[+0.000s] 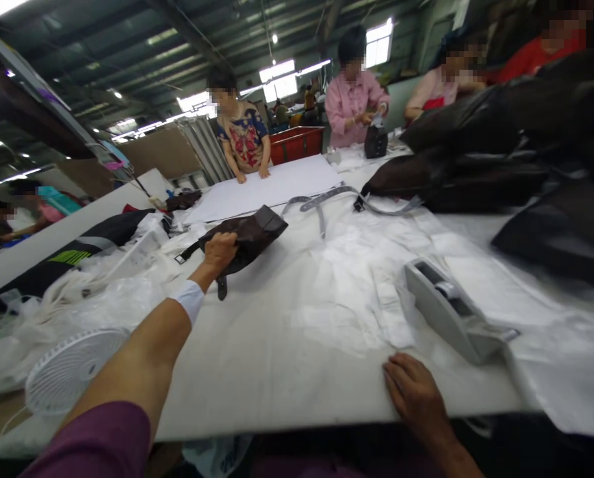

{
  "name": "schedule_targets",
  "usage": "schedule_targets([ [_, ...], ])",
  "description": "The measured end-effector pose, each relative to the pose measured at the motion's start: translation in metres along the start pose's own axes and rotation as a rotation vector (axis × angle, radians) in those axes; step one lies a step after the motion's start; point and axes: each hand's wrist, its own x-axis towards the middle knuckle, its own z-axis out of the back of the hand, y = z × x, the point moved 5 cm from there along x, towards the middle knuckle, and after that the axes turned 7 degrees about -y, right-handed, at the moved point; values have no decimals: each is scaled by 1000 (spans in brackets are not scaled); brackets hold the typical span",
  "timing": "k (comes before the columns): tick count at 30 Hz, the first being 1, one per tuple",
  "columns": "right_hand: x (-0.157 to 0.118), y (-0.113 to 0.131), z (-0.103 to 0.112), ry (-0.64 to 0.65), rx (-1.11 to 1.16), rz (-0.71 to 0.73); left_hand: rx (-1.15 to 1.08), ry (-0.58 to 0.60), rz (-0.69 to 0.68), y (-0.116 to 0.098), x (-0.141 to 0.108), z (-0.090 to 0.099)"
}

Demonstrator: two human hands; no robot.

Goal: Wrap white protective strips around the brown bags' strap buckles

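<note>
The left hand (220, 252) clamped its fingers over the brown bag (252, 239), while the right hand (414, 392) lay spread wide on the white desk (257, 378).

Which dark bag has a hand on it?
The brown bag under the person's left hand. It lies on the white table, apart from the big heap of dark bags at the right and the small bag a co-worker handles.

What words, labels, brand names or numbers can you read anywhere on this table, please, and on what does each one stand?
None can be read. The grey tape dispenser shows no legible marking, and the yellow-green patch on the black fabric is too blurred to tell whether it holds lettering.
</note>
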Motion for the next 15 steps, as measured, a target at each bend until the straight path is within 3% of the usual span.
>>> schedule_targets([
  [3, 28, 37, -7, 125, 69, 25, -17, -73, 49, 28, 12, 48],
  [7, 58, 105, -58, 493, 309, 317, -218, -227, 200, 69, 9, 117],
  [9, 66, 117, -85, 663, 423, 486, -438, -271, 290, 88, -1, 145],
  [11, 78, 101, -107, 750, 443, 484, -727, -281, 384, 102, -16, 166],
  [12, 90, 82, -115, 752, 402, 384, -880, -279, 421, 106, -25, 173],
  [15, 131, 13, -122, 619, 213, -127, -1273, -274, 503, 111, -56, 179],
])
